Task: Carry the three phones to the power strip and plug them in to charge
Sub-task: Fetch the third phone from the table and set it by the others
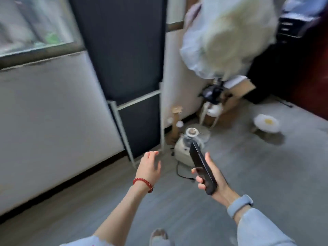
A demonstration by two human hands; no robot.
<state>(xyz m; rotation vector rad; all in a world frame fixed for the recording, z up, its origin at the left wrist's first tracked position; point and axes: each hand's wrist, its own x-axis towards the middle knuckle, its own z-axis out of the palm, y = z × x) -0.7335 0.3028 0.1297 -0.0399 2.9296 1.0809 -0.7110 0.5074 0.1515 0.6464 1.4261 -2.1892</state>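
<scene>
My right hand [213,180] grips a black phone [202,167] edge-on, its top pointing away from me over the grey floor. It may be more than one phone stacked; I cannot tell. My left hand [149,166], with a red bead bracelet on the wrist, reaches forward with fingers apart and nothing in it. No power strip is visible in the blurred view.
A cream appliance [185,148] with a black cord [179,172] stands on the floor just beyond the phone. A dark panel in a white frame [124,71] leans on the wall. Cardboard boxes [230,103], a flower-shaped stool [266,123] and white fabric [225,38] lie beyond.
</scene>
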